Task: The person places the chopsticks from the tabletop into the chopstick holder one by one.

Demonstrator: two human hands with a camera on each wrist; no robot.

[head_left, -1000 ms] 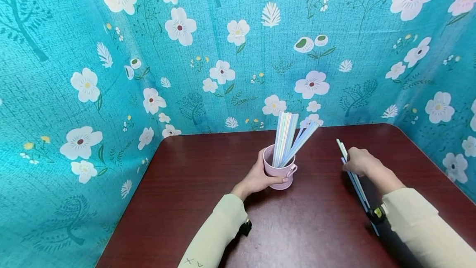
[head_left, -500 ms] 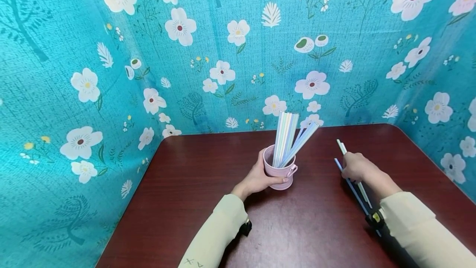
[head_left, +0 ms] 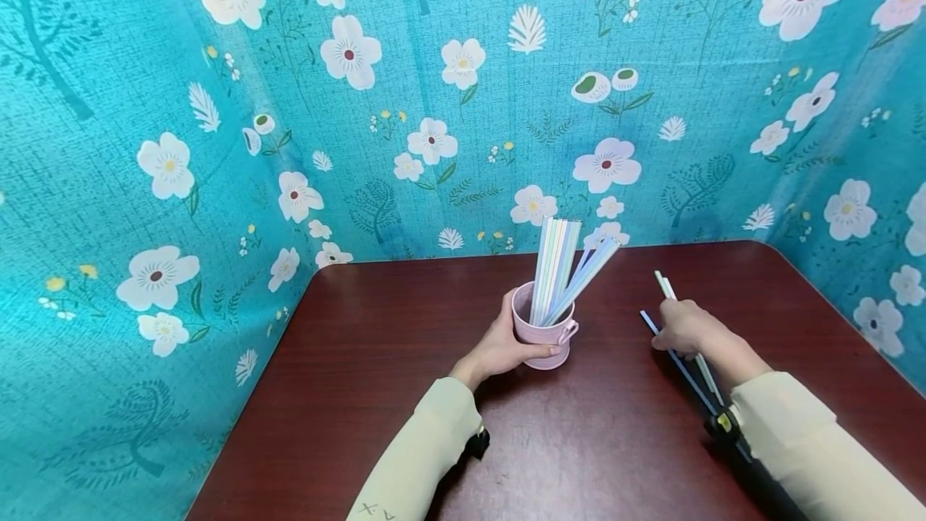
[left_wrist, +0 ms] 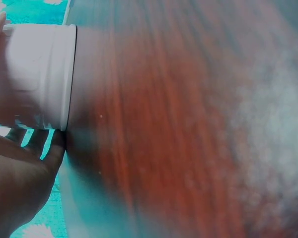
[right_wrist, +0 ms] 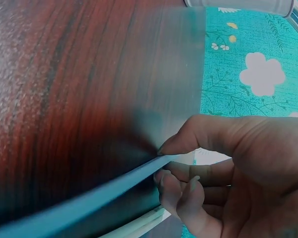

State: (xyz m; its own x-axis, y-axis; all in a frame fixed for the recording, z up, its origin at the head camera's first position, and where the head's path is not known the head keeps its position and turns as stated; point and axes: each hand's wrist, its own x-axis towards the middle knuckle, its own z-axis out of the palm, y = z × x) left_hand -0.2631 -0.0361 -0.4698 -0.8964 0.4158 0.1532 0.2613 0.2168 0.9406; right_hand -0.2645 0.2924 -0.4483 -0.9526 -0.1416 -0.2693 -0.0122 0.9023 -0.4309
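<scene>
- Right now the left hand wraps its fingers round the side of the pink cup, which stands upright near the middle of the dark worktop.
- A bundle of pastel straws stands in the cup, leaning toward the floral backdrop.
- Meanwhile the right hand is at the loose straws to the right of the cup; its thumb and curled fingers pinch a blue straw low over the worktop.
- A white straw lies just beside it, partly under the hand.
- By the look of it, the step in hand is lifting one loose straw while the cup is steadied.
- Next would likely be to raise the pinched straw clear, swing it left and tip it upright over the cup's mouth, sliding in beside the bundle without knocking it.
</scene>
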